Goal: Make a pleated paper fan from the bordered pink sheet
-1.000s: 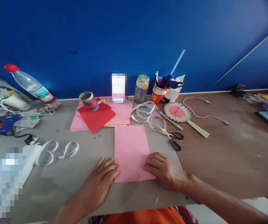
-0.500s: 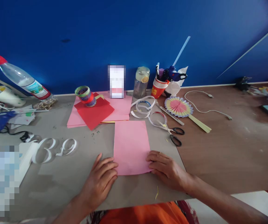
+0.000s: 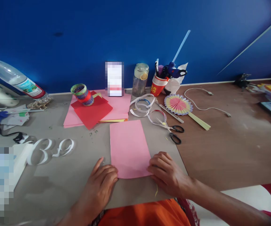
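Observation:
A pink paper sheet (image 3: 128,147) lies flat on the grey mat (image 3: 74,185) in front of me. My left hand (image 3: 102,183) rests at its near left corner, fingers touching the edge. At the near right corner my right hand (image 3: 167,172) presses its fingertips on the paper. Neither hand lifts the sheet.
Behind the sheet lie a stack of pink and red papers (image 3: 95,111) with a tape roll (image 3: 82,94), white paper strips (image 3: 142,105), scissors (image 3: 170,130), a paper fan (image 3: 180,106), a cup of pens (image 3: 159,83), a bottle (image 3: 140,80) and a cable (image 3: 206,108). A plastic bottle (image 3: 15,80) leans at left.
Both hands stay at the sheet's near corners. The view has tilted slightly, and the sheet's near edge has shifted a little toward me.

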A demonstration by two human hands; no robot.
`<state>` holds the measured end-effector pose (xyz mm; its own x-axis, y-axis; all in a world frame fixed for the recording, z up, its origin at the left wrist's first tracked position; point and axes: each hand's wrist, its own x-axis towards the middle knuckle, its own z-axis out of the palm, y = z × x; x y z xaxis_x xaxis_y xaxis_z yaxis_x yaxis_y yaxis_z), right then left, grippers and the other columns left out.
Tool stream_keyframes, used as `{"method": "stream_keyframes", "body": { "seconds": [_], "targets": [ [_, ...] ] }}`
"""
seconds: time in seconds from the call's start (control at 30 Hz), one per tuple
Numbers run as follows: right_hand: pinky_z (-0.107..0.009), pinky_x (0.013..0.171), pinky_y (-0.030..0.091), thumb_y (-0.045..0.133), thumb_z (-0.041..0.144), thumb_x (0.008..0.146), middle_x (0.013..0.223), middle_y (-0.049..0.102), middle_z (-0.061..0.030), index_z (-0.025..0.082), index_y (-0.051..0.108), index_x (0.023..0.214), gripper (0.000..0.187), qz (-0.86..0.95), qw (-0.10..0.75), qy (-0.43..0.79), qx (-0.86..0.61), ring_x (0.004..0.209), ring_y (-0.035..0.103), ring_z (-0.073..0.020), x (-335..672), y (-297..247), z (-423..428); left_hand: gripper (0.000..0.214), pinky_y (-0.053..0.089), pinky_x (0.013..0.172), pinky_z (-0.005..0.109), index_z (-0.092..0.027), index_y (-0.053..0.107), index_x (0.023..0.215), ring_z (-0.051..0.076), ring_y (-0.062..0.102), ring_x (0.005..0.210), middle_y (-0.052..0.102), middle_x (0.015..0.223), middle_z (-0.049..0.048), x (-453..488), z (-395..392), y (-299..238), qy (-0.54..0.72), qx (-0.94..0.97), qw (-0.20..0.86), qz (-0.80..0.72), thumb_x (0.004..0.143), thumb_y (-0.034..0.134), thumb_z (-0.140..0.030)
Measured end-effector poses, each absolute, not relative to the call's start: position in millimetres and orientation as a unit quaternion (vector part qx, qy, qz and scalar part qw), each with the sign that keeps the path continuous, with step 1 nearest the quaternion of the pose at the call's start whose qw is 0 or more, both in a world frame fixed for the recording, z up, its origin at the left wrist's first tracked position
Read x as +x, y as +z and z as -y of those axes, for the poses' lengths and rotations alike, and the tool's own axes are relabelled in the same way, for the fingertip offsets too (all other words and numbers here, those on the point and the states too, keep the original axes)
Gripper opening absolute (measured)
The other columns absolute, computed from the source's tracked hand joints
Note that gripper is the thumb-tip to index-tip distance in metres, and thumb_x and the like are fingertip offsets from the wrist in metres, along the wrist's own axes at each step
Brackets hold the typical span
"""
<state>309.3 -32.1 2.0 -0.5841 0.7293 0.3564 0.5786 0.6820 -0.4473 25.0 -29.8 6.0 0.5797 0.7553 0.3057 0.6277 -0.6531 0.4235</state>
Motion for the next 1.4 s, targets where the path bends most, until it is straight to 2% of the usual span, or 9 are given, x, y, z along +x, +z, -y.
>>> {"method": "stream_keyframes", "body": {
  "seconds": [0.3, 0.43, 0.7, 1.0, 1.2, 1.4],
  "targets": [
    [-0.033, 0.072, 0.039, 0.045, 0.01, 0.088, 0.081, 0.06, -0.0067, 0.016, 0.058, 0.082, 0.015, 0.883, 0.252, 0.158, -0.364, 0.077, 0.051, -0.017, 304.0, 1.3, 32.2, 0.019, 0.04, 0.102, 0.041, -0.019, 0.053, 0.096, 0.014, 0.062, 0.091, 0.068, 0.092, 0.0028, 26.0, 32.1, 0.0, 0.258, 0.868, 0.126, -0.406, 0.09, 0.043, -0.004],
    [-0.031, 0.069, 0.037, 0.041, 0.011, 0.091, 0.075, 0.059, -0.0054, 0.017, 0.057, 0.078, 0.022, 0.867, 0.25, 0.178, -0.393, 0.072, 0.05, -0.0157, 303.2, -0.3, 30.6, 0.016, 0.045, 0.09, 0.035, -0.019, 0.053, 0.094, 0.015, 0.061, 0.085, 0.066, 0.087, 0.0027, 29.4, 28.9, -0.2, 0.28, 0.859, 0.127, -0.409, 0.09, 0.045, -0.006],
    [-0.029, 0.067, 0.034, 0.038, 0.016, 0.095, 0.074, 0.06, -0.0042, 0.016, 0.057, 0.079, 0.025, 0.849, 0.184, 0.228, -0.439, 0.068, 0.051, -0.0153, 300.3, 1.9, 21.9, 0.013, 0.041, 0.076, 0.033, -0.02, 0.052, 0.089, 0.016, 0.056, 0.075, 0.063, 0.079, 0.0013, 32.1, 27.5, -0.6, 0.262, 0.842, 0.098, -0.462, 0.091, 0.047, -0.008],
    [-0.028, 0.066, 0.033, 0.041, 0.013, 0.093, 0.073, 0.059, -0.0032, 0.017, 0.057, 0.075, 0.024, 0.853, 0.144, 0.208, -0.456, 0.066, 0.049, -0.0144, 297.0, 3.8, 19.2, 0.013, 0.037, 0.078, 0.034, -0.02, 0.057, 0.087, 0.017, 0.055, 0.076, 0.064, 0.078, 0.001, 37.0, 29.2, 5.0, 0.226, 0.837, 0.077, -0.493, 0.093, 0.046, -0.015],
    [-0.028, 0.066, 0.033, 0.041, 0.013, 0.093, 0.073, 0.058, -0.0027, 0.017, 0.056, 0.075, 0.024, 0.857, 0.142, 0.195, -0.455, 0.065, 0.049, -0.0141, 296.1, 3.7, 18.6, 0.017, 0.036, 0.078, 0.035, -0.019, 0.058, 0.082, 0.017, 0.053, 0.074, 0.063, 0.077, 0.0012, 38.0, 31.4, 8.8, 0.204, 0.837, 0.084, -0.501, 0.092, 0.045, -0.014],
    [-0.028, 0.065, 0.033, 0.044, 0.013, 0.092, 0.077, 0.058, -0.0033, 0.016, 0.055, 0.08, 0.016, 0.853, 0.147, 0.186, -0.465, 0.066, 0.049, -0.0145, 295.8, 0.8, 18.0, 0.016, 0.035, 0.079, 0.035, -0.019, 0.058, 0.083, 0.018, 0.053, 0.075, 0.062, 0.075, 0.0007, 39.2, 31.2, 9.8, 0.19, 0.839, 0.078, -0.503, 0.092, 0.046, -0.013]
  ]
}}
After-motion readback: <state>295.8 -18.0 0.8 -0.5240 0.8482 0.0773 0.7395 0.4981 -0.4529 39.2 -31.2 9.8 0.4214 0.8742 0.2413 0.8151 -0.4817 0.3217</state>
